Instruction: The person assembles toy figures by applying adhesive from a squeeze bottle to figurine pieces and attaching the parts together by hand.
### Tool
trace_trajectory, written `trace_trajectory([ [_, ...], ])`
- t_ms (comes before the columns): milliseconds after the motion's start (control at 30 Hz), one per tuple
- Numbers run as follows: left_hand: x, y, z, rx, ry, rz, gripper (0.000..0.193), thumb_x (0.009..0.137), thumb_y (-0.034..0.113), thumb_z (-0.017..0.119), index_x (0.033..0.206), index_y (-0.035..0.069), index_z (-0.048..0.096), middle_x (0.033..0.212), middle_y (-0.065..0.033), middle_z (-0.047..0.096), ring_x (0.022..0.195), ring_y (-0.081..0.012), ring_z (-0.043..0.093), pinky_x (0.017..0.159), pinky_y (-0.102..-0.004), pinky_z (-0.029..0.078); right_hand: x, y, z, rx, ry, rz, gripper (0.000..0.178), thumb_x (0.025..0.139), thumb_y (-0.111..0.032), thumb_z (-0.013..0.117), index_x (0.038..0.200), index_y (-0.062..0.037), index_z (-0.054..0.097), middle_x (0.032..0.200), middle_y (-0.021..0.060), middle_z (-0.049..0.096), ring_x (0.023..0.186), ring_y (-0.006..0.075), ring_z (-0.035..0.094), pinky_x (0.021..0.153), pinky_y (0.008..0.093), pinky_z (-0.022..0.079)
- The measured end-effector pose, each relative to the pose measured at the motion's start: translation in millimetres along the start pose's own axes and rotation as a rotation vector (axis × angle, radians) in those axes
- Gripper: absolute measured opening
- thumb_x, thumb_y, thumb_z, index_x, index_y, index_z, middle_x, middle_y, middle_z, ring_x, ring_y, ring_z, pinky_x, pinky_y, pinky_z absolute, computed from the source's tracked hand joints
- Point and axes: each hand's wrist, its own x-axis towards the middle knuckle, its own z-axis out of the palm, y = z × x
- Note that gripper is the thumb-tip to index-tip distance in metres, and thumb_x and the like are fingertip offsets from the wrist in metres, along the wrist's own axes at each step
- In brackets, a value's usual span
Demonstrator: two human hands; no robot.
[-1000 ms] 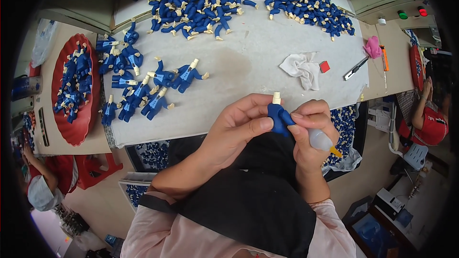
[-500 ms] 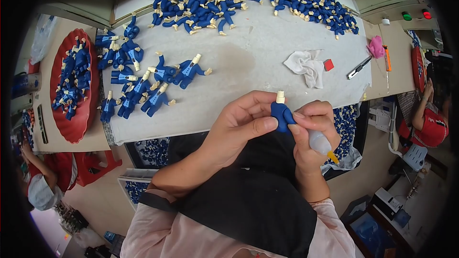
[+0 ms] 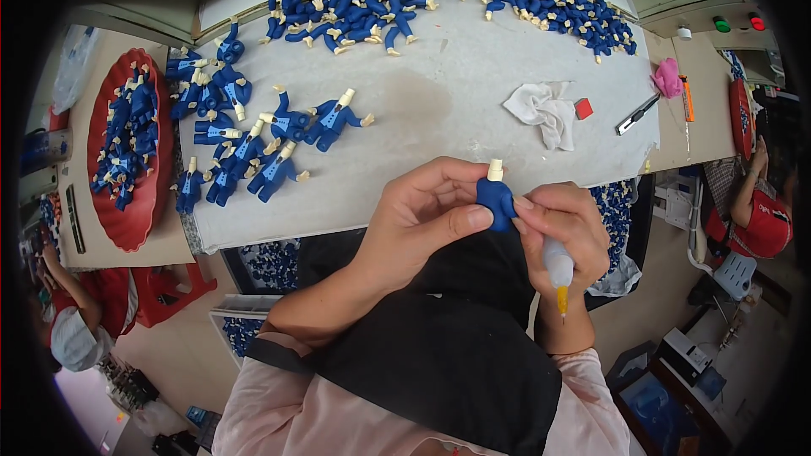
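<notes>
My left hand (image 3: 420, 218) grips a small blue figurine body (image 3: 494, 201) with a cream neck, upright just past the table's near edge. The thumb and fingertips of my right hand (image 3: 568, 224) pinch the figurine's right side, where an arm seems to sit; the fingers hide most of it. Tucked in the same hand is a whitish squeeze bottle (image 3: 558, 260), its yellow nozzle tip pointing down toward me. Several blue figurines (image 3: 274, 171) with one arm or none visible lie on the table at left. Loose blue arms with cream hands form a pile (image 3: 351, 0) at the far side.
A second pile of blue arms (image 3: 557, 4) lies far right. A white cloth (image 3: 545, 114), red block (image 3: 584, 108), cutter knife (image 3: 638, 115) and pink lump (image 3: 667, 78) rest at right. A red scalloped tray (image 3: 160, 177) of figurines stands left. Other people are at both sides.
My right hand has turned slightly, swinging the bottle's nozzle from pointing right to pointing down. Its fingertips stay at the figurine's side. The left hand has barely moved.
</notes>
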Motion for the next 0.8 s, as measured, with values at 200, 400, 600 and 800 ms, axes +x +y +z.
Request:
trace_trajectory([
  [200, 0.6, -5.1, -2.8, 0.071, -0.035, 0.076, 0.032, 0.078, -0.001, 0.056, 0.108, -0.001, 0.048, 0.099, -0.0095, 0.056, 0.091, -0.0134, 0.054, 0.081, -0.0255, 0.043, 2.1, 5.3, -2.4, -0.023, -0.049, -0.098, 0.027, 0.053, 0.009, 0.066, 0.078, 0.0008, 0.062, 0.07, 0.0095, 0.054, 0.054, 0.0181, 0.051, 0.045, 0.0241, 0.041],
  [400, -1.7, -4.8, -2.2, 0.12, -0.019, 0.026, 0.036, 0.08, 0.007, 0.055, 0.113, -0.003, 0.046, 0.101, -0.012, 0.056, 0.095, -0.0164, 0.053, 0.083, -0.0284, 0.042, 7.8, 0.1, -9.6, -0.136, -0.127, -0.222, 0.026, 0.054, 0.005, 0.064, 0.08, 0.003, 0.062, 0.073, 0.0093, 0.053, 0.056, 0.0191, 0.053, 0.046, 0.0244, 0.042],
  [600, -6.0, -7.7, 1.5, 0.067, 0.026, 0.077, 0.045, 0.079, 0.024, 0.058, 0.112, -0.004, 0.046, 0.102, -0.0145, 0.055, 0.095, -0.0199, 0.053, 0.084, -0.032, 0.042, 7.1, -6.7, -6.0, -0.276, -0.194, -0.338, 0.024, 0.055, 0.001, 0.063, 0.079, 0.0054, 0.06, 0.076, 0.0094, 0.052, 0.059, 0.0193, 0.054, 0.048, 0.0252, 0.044],
  [800, -3.8, -6.9, 2.0, 0.144, 0.039, 0.055, 0.046, 0.079, 0.028, 0.058, 0.113, -0.002, 0.046, 0.102, -0.015, 0.055, 0.094, -0.0212, 0.054, 0.085, -0.0332, 0.041, 5.3, -7.0, -3.7, -0.27, -0.204, -0.354, 0.022, 0.058, 0.0, 0.061, 0.079, 0.0053, 0.059, 0.078, 0.0102, 0.052, 0.06, 0.0196, 0.054, 0.049, 0.0256, 0.044],
])
